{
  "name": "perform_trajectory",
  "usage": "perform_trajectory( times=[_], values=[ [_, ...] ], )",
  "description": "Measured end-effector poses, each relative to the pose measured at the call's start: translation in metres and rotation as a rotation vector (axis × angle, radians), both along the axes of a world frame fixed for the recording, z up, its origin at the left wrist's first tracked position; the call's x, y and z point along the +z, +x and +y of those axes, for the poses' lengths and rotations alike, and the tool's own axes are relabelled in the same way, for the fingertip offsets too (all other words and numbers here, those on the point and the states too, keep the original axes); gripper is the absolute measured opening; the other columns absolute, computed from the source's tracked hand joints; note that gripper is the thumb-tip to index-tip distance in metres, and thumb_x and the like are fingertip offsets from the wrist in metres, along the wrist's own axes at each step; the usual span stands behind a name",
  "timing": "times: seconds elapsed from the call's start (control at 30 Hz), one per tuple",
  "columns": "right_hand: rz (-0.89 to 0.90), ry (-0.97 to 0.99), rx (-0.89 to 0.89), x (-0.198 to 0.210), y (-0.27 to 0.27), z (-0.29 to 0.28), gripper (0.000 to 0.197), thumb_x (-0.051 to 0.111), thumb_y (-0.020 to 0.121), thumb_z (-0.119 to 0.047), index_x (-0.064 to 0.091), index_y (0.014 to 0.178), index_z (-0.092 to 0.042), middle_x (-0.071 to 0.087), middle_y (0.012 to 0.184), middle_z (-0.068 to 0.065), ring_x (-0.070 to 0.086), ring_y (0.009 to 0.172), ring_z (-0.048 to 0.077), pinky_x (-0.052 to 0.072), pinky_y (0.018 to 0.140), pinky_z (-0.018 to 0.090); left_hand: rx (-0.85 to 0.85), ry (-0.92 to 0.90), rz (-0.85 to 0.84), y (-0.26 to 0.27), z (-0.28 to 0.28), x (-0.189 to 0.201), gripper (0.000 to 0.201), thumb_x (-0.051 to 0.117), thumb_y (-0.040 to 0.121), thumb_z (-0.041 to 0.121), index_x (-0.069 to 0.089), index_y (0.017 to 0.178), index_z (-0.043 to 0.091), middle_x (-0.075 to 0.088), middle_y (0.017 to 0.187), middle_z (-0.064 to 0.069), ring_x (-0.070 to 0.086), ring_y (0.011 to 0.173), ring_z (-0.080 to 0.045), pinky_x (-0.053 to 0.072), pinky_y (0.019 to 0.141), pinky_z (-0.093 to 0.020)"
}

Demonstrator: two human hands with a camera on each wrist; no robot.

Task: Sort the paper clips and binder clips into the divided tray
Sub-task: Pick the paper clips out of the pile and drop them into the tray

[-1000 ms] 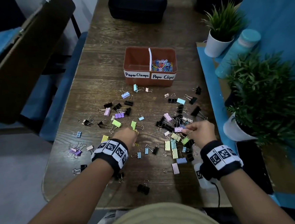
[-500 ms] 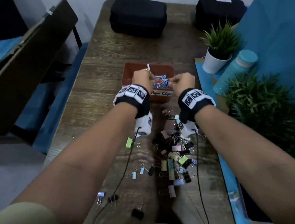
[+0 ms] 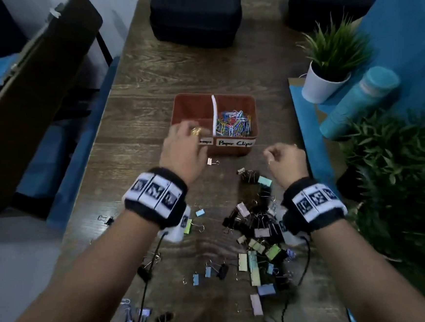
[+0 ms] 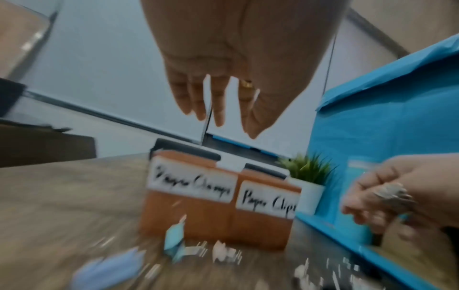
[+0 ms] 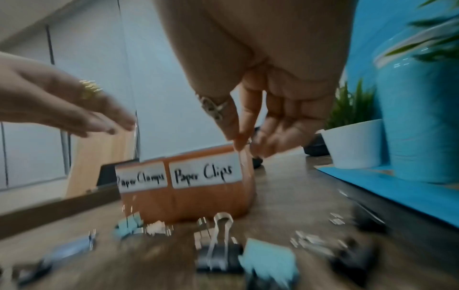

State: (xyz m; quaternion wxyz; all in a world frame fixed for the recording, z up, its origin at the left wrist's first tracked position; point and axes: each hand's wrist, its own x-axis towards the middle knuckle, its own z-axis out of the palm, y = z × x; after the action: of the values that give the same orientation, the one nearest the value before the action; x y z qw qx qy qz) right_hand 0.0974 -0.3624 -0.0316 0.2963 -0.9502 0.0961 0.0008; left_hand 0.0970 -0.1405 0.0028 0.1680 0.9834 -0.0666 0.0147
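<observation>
Fingers of your left hand (image 3: 183, 148) were straight and a little spread, held flat above the tray's (image 3: 233, 149) near-left corner with nothing between them. Your right hand (image 3: 284, 161) hung just in front of the tray's right end, fingers curled downward toward the thumb; whether anything small was pinched there, I could not tell.

Half a second earlier both of your hands were bunched over the tray; one second back they were down among the binder clips (image 3: 255, 223). So you had made a delivery and were pulling away, the right hand further along than the left.

Paper clips (image 3: 234, 123) filled the right compartment, labelled "Paper Clips". What could be seen of the left one, labelled "Paper Clamps", looked bare, though your left hand covered its near part.

Nearly all binder clips were still scattered on the table (image 3: 150, 89) between tray and body, so I judged the clamp side barely started.
</observation>
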Motion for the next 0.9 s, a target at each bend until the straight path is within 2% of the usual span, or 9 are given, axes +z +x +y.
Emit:
perform_trajectory(
  times=[0.07,0.13,0.23,0.4,0.5,0.57,0.67,0.77,0.9],
  values=[
    [0.181,-0.126,-0.064,-0.019,-0.016,-0.009,0.024,0.055,0.090,-0.029,0.066,0.108,-0.016,0.061,0.119,0.014,0.055,0.109,0.029,0.046,0.096,0.042,0.218,0.136,0.153,-0.028,0.023,-0.020,0.037,0.047,0.091,0.041,0.060,0.119,0.020,0.030,0.146,-0.007,0.026,0.134,-0.031,0.029,0.109,-0.049],
    [0.381,-0.180,-0.104,-0.031,-0.024,-0.011,0.047,0.051,0.089,-0.047,0.049,0.129,-0.024,0.039,0.140,0.016,0.035,0.128,0.036,0.033,0.105,0.050,0.359,0.208,0.411,-0.046,0.044,-0.042,0.059,0.036,0.088,0.062,0.041,0.136,0.028,0.009,0.156,-0.009,0.009,0.140,-0.043,0.019,0.110,-0.059],
    [0.555,-0.123,0.025,-0.036,-0.026,-0.003,0.082,0.051,0.077,-0.070,0.015,0.145,-0.040,0.014,0.153,0.019,0.012,0.138,0.047,0.020,0.110,0.057,0.323,0.198,0.673,-0.058,0.058,-0.071,0.081,0.021,0.075,0.081,-0.007,0.143,0.047,-0.019,0.156,-0.005,-0.010,0.139,-0.048,0.015,0.108,-0.068],
    [0.630,-0.228,0.193,-0.051,-0.026,0.026,0.086,0.060,0.076,-0.062,0.007,0.142,-0.049,-0.006,0.157,0.014,-0.009,0.141,0.045,0.012,0.112,0.062,0.195,0.222,0.765,-0.066,0.042,-0.085,0.111,0.044,0.061,0.087,-0.020,0.141,0.044,-0.026,0.153,-0.007,-0.015,0.138,-0.049,0.011,0.110,-0.064],
    [0.527,-0.256,0.173,-0.050,-0.036,0.039,0.060,0.059,0.087,-0.038,0.028,0.138,-0.039,0.008,0.155,0.011,0.007,0.139,0.042,0.023,0.106,0.057,0.194,0.253,0.672,-0.073,0.031,-0.087,0.099,0.046,0.072,0.077,-0.009,0.146,0.040,-0.011,0.156,-0.008,0.002,0.140,-0.046,0.022,0.111,-0.056],
    [0.445,-0.267,0.169,-0.046,-0.040,0.045,0.045,0.059,0.089,-0.026,0.039,0.129,-0.028,0.018,0.150,0.011,0.020,0.133,0.037,0.032,0.101,0.052,0.209,0.252,0.591,-0.077,0.024,-0.086,0.078,0.048,0.082,0.065,0.021,0.146,0.030,0.007,0.153,-0.008,0.017,0.136,-0.039,0.031,0.109,-0.049],
    [0.425,-0.239,0.177,-0.044,-0.041,0.047,0.036,0.055,0.091,-0.016,0.042,0.124,-0.021,0.016,0.149,0.015,0.023,0.129,0.040,0.035,0.100,0.046,0.242,0.202,0.519,-0.080,0.017,-0.081,0.053,0.054,0.086,0.051,0.055,0.123,0.013,0.022,0.143,-0.009,0.028,0.127,-0.033,0.037,0.104,-0.040],
    [0.444,-0.176,0.181,-0.043,-0.041,0.043,0.033,0.056,0.089,-0.009,0.045,0.119,-0.018,0.014,0.149,0.019,0.026,0.129,0.043,0.034,0.103,0.042,0.232,0.116,0.602,-0.075,0.018,-0.081,0.045,0.056,0.089,0.039,0.056,0.116,0.003,0.027,0.139,-0.013,0.030,0.129,-0.032,0.034,0.107,-0.039],
    [0.399,-0.119,0.244,-0.038,-0.041,0.041,0.030,0.057,0.084,-0.001,0.048,0.109,-0.014,0.036,0.134,0.020,0.048,0.116,0.037,0.040,0.093,0.031,0.217,0.040,0.576,-0.066,0.024,-0.086,0.039,0.054,0.093,0.028,0.054,0.120,0.001,0.037,0.140,-0.017,0.041,0.127,-0.033,0.038,0.104,-0.037]
  ],
)
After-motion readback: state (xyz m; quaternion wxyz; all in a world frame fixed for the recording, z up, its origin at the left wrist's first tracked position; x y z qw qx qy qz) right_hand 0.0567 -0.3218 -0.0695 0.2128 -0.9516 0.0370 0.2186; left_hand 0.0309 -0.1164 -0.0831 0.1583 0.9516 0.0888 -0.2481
